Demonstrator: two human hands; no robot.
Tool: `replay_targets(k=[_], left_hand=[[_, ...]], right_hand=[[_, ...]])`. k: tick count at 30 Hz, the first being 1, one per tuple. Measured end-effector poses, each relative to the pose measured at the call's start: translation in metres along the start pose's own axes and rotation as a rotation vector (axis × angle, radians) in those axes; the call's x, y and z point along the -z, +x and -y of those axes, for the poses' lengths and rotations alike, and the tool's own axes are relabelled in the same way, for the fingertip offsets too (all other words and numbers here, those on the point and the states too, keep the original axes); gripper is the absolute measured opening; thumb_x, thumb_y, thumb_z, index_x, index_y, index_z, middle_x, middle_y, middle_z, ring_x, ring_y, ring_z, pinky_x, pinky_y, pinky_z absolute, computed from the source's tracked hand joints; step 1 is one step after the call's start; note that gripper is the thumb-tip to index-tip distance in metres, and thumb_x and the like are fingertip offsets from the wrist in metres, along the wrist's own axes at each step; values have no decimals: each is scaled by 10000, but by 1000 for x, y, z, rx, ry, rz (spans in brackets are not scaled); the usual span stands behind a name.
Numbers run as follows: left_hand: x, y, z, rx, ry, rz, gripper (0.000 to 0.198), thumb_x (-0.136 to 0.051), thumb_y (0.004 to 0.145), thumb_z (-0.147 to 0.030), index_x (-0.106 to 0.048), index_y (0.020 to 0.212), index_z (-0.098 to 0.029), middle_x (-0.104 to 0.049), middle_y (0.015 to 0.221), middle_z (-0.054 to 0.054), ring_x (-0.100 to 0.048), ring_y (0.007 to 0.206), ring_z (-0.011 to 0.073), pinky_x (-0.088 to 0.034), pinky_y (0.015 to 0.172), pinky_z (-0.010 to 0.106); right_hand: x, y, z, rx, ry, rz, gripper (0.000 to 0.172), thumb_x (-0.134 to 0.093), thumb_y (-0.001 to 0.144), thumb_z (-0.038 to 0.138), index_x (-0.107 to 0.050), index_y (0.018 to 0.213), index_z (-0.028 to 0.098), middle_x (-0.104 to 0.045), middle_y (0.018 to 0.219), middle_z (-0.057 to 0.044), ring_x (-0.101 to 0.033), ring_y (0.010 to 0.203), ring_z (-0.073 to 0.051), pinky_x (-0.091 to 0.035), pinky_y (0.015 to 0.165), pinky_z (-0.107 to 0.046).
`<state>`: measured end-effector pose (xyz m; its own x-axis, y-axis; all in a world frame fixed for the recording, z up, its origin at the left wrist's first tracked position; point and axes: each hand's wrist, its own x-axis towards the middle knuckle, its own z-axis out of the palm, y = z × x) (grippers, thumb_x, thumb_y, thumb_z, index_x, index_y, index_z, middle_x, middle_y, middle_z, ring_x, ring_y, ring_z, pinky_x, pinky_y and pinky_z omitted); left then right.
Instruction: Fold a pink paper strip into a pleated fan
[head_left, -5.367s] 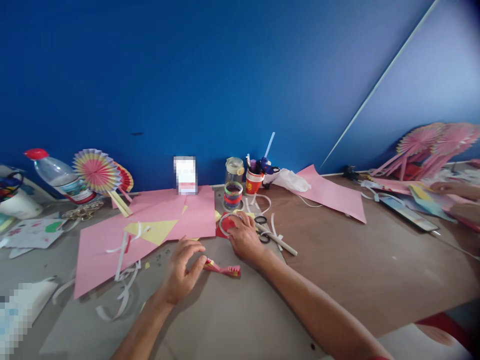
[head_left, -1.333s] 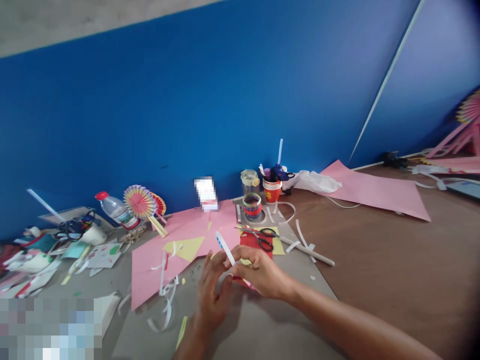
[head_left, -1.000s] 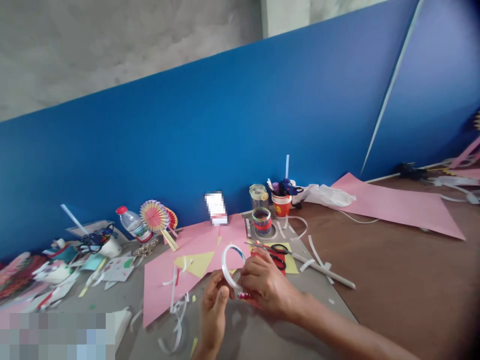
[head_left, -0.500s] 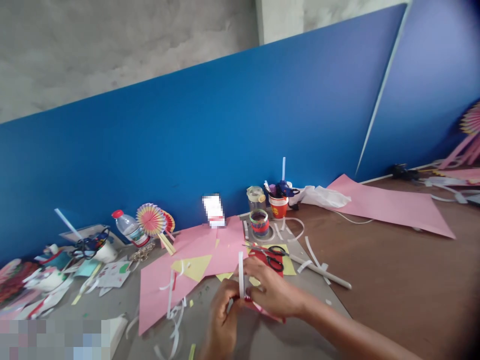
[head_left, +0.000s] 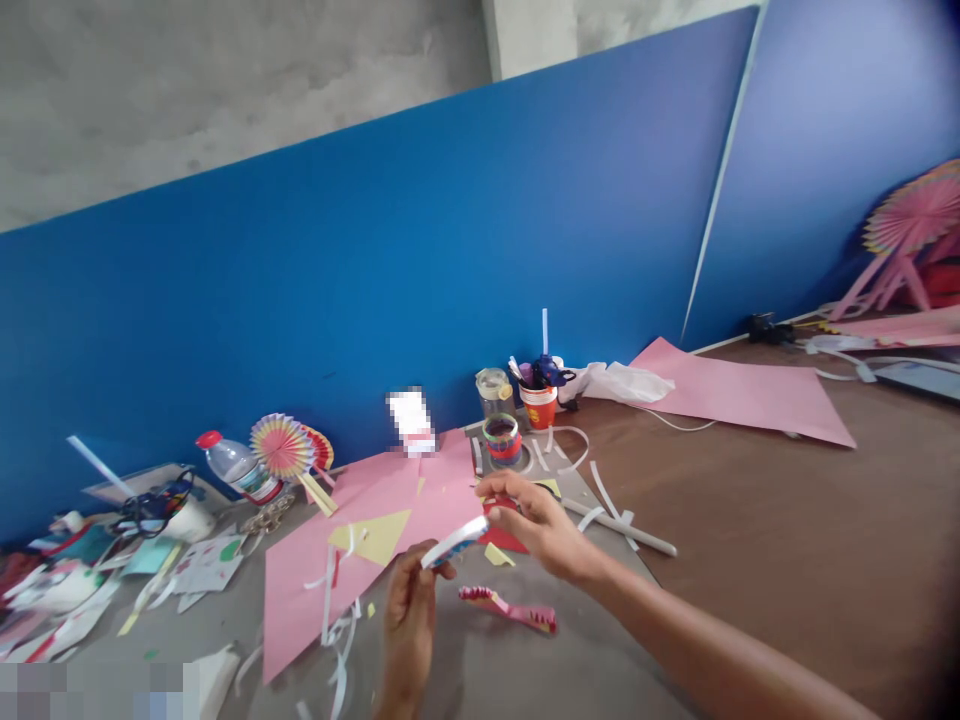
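My left hand [head_left: 411, 605] grips one end of a roll of white tape [head_left: 454, 543], seen nearly edge-on with some blue on its inner side. At the roll's far end is my right hand [head_left: 536, 525], its fingers apart and stretched out; whether the thumb touches the tape is unclear. Just below the hands, a pleated strip of pink paper [head_left: 514, 610] with red and yellow edges lies on the grey mat [head_left: 585, 655]. Behind my right hand are red paper [head_left: 504, 528] and a small yellow scrap [head_left: 499, 556]. The scissors are mostly hidden by that hand.
Large pink sheets [head_left: 304, 590] lie left, with a paper fan [head_left: 283, 447] and a bottle [head_left: 244, 468] behind. At the back stand a jar [head_left: 495, 392], a tape-wrapped holder [head_left: 502, 442] and a red cup of tools [head_left: 538, 408]. A white rod [head_left: 637, 530] lies right.
The pleated pink paper has left my hands and lies on the mat. The tape roll has tipped from upright to slanted. My right hand has opened and uncurled, and the view has shifted right.
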<state>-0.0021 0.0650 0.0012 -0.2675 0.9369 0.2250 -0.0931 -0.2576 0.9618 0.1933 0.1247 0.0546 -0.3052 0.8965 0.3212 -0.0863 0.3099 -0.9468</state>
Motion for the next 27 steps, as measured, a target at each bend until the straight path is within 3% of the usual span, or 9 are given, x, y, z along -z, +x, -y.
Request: replay_targets(k=[3, 8, 15, 21, 27], left_hand=[[-1, 3, 1, 50, -81, -43, 238, -705, 737, -396, -670, 889, -216, -668, 917, 26, -604, 838, 143, -483, 771, 249], [-7, 5, -4, 125, -187, -52, 233, -702, 734, -411, -671, 819, -197, -651, 730, 2, -592, 681, 129, -497, 709, 258], [-15, 7, -11, 316, -395, -106, 264, -815, 601, -321, -700, 786, -172, -679, 775, 10, -579, 615, 99, -495, 588, 209], [-16, 4, -10, 364, -455, -14, 210, -774, 669, -303, -679, 780, -152, -654, 724, -10, -556, 578, 64, -486, 561, 170], [-13, 3, -10, 423, -520, 47, 176, -768, 685, -243, -670, 781, -132, -654, 733, -1, -543, 522, 48, -512, 546, 178]], right_hand=[[0, -1, 3, -46, 82, 247, 289, -537, 843, 389, -667, 942, 150, -607, 899, -46, -531, 733, -130, -412, 679, -255], [-1, -4, 2, -89, 289, 469, 351, -544, 851, 461, -694, 913, 150, -633, 801, -24, -536, 734, -131, -408, 720, -258], [-6, -4, -10, -187, 560, 456, 245, -642, 795, 319, -677, 970, 151, -679, 801, -38, -594, 796, -147, -411, 837, -304], [-12, -4, -14, -271, 742, 459, 278, -698, 742, 257, -655, 990, 140, -690, 801, -47, -626, 816, -159, -419, 872, -341], [-14, -3, -19, -324, 882, 328, 257, -703, 751, 261, -644, 962, 128, -698, 794, -57, -646, 802, -157, -441, 844, -325]])
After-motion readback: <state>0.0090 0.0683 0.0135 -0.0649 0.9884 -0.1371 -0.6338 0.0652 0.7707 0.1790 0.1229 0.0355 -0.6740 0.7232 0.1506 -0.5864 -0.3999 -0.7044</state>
